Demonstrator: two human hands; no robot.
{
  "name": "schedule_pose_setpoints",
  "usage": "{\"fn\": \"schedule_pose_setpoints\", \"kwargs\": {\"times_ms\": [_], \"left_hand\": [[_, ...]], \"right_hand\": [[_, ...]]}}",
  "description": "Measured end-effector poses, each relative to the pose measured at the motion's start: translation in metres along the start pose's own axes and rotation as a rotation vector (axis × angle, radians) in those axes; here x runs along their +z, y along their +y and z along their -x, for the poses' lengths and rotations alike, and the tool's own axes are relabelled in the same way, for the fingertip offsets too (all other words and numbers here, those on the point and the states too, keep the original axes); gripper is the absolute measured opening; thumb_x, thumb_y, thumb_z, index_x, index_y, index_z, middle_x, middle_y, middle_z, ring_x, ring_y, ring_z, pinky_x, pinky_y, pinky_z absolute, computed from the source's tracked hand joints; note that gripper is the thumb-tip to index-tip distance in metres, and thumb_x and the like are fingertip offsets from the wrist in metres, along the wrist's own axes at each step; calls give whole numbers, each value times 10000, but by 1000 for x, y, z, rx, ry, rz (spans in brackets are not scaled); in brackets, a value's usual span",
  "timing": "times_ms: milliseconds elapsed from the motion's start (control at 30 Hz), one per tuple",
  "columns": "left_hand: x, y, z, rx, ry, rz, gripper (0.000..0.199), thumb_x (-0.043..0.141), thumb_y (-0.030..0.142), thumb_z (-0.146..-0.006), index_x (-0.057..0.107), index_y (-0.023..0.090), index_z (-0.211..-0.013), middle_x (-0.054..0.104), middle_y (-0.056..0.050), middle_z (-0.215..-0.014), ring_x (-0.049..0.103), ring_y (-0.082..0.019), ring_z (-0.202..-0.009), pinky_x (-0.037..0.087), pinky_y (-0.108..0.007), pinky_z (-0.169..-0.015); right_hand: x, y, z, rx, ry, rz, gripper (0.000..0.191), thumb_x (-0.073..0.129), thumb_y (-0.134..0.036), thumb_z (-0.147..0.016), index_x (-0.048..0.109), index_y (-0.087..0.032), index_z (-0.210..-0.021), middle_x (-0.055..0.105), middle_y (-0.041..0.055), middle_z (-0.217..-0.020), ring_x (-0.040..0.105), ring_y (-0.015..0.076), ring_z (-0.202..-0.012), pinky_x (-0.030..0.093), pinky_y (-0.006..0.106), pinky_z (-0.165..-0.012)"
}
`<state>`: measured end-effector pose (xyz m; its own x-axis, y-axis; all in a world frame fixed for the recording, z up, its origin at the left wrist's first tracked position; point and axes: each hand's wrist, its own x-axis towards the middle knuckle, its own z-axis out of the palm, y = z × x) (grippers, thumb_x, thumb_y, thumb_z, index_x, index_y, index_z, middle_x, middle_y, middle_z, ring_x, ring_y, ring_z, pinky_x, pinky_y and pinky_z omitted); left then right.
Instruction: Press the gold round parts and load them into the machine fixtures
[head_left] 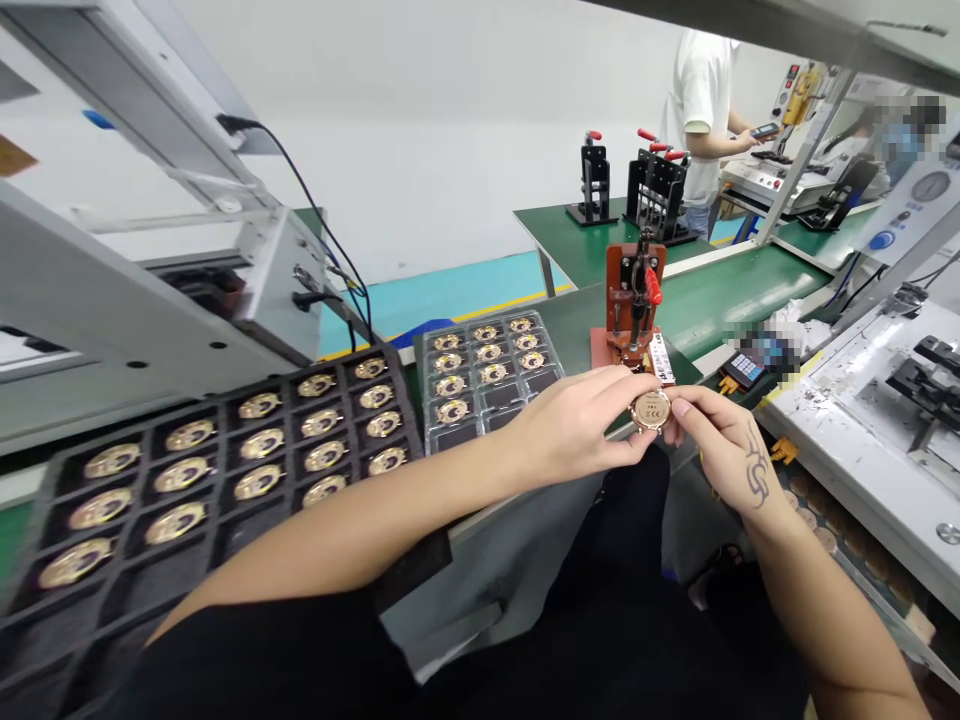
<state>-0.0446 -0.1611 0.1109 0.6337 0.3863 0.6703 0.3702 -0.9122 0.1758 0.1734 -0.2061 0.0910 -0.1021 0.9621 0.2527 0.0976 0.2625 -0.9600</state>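
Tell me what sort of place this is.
Likely a watch-assembly workshop: a round watch case is being held, similar gold-toned pieces sit in a black tray, and a red lever press stands nearby.

Distant co-worker point(701, 95) with, perhaps, a meter point(765, 131)

Lettering point(652, 398) on the round case back point(651, 412) is too small to read — and the left forearm point(405, 510) hides part of the black tray point(154, 580), cropped at left.

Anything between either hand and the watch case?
Nothing visible. The left hand and right hand both grip the watch case by its edge; the orange toggle press stands beyond, not between.
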Motion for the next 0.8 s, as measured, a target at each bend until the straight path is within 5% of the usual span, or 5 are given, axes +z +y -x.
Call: {"fn": "schedule_pose_setpoints", "kwargs": {"times_ms": [800], "left_hand": [[0, 11, 0, -49, -101, 66, 257, 656, 273, -1001, 667, 180, -1240, 785, -79, -1015, 764, -206, -895, 639, -325, -804]], "right_hand": [[-6, 3, 17, 32, -15, -80, 253, 681, -424, -1037, 822, -216, -1064, 750, 23, -799, 683, 166, -717, 575, 309, -675]]}}
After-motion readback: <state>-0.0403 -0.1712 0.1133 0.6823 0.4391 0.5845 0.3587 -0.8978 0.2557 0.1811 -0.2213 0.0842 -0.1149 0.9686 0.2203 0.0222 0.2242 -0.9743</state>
